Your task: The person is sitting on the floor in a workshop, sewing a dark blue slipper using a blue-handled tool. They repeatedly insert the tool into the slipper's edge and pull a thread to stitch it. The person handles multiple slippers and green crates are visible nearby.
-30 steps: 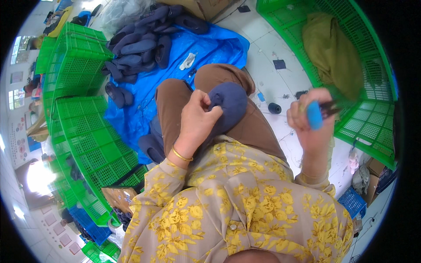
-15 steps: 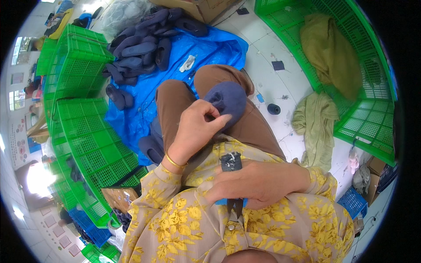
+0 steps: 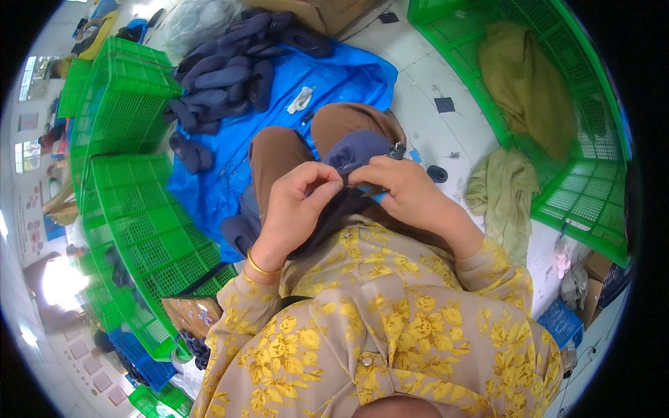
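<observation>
Pinching digits together, left hand (image 3: 296, 207) nearly meets right hand (image 3: 408, 189), clamped on probable snips (image 3: 372, 191); navy shoe (image 3: 361, 148) lies at far edge of brown-trousered lap (image 3: 277, 155).

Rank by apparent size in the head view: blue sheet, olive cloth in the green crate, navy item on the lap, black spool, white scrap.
1. Blue sheet
2. Olive cloth
3. Navy item, visible part only
4. Black spool and white scrap: too alike to rank

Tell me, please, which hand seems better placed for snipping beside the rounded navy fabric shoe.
Right, probably: the right hand holds the blue-and-dark metal snips close to the shoe, while the left hand pinches nearby, showing no blade.
</observation>
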`<state>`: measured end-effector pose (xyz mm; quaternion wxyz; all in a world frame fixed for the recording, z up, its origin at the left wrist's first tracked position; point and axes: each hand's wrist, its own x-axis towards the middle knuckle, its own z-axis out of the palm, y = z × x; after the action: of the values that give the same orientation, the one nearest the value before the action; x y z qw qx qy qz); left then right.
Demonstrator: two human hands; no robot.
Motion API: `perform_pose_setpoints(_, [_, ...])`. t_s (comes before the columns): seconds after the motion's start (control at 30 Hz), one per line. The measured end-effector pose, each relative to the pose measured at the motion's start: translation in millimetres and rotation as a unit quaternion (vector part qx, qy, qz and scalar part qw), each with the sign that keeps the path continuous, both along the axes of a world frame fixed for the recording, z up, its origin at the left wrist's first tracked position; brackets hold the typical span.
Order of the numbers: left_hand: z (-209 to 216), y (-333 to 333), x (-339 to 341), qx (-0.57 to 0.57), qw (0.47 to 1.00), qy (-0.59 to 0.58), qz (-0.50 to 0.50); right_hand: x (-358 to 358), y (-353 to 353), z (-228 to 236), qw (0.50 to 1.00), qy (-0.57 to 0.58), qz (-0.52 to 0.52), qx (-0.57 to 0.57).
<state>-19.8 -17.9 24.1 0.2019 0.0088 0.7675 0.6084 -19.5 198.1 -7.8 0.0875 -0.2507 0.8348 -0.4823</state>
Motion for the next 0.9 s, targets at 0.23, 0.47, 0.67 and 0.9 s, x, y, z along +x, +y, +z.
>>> perform_pose_setpoints(0.23, [-2.1,7.0,3.3,-0.089,0.99,0.061,-0.086,4.2,-7.7,-12.1,0.994,0.003,-0.079,-0.078])
perform_pose_setpoints(0.47, [-7.5,8.5,1.2,0.006,1.0,0.001,-0.008,3.9,-3.7,-3.2,0.999,0.005,-0.046,-0.019])
perform_pose_setpoints(0.67, [-19.9,12.6,4.0,-0.037,0.999,0.032,-0.007,4.3,-11.8,-7.8,0.993,0.02,-0.105,-0.054])
perform_pose_setpoints(0.9, [-5.3,18.4,1.2,0.096,0.989,-0.106,0.04,-7.3,-15.7,-24.6,0.857,-0.208,-0.266,-0.39])
